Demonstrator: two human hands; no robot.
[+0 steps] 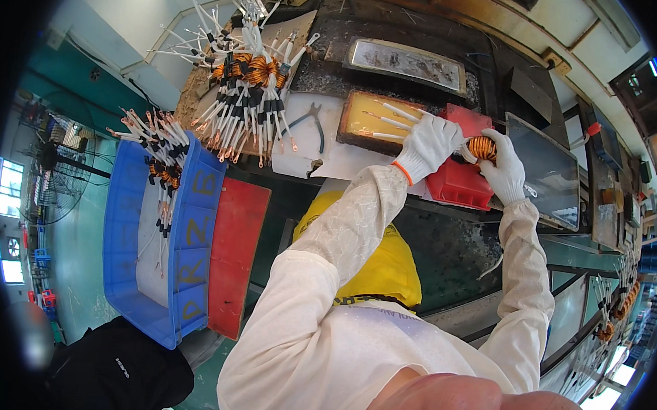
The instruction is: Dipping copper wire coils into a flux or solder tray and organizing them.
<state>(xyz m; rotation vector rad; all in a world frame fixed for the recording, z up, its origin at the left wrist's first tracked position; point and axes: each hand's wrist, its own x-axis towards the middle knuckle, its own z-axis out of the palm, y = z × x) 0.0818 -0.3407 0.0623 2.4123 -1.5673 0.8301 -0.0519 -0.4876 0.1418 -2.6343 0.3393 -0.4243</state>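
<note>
At the dark, stained workbench (329, 25), I record two hands in white knitted gloves. The left hand (432, 142), its cuff edged in orange, has its fingers together, closed on slim white-sleeved leads (397, 121) whose bare copper-coloured tips point left. Those leads lie above a rectangular tray (344, 122) with a brownish rim and a smooth yellow surface inside; from my view I cannot tell whether they touch it. The right hand (504, 167) is clamped on a ring-shaped coil (482, 148) of glossy orange-copper wire, fingers curved about its outer side. The coil sits between the hands, over a glossy red plastic box (457, 187).

Behind the tray I note a shallow rectangular metal pan (352, 53) with a mottled grey surface. To the left, green-handled metal pliers (319, 128) lie opened on white sheeting (341, 164), near a heap of similar copper coils (257, 71) with bristling leads. A ribbed blue plastic crate (199, 199) holds more, beside a flat, scuffed red panel (238, 256).
</note>
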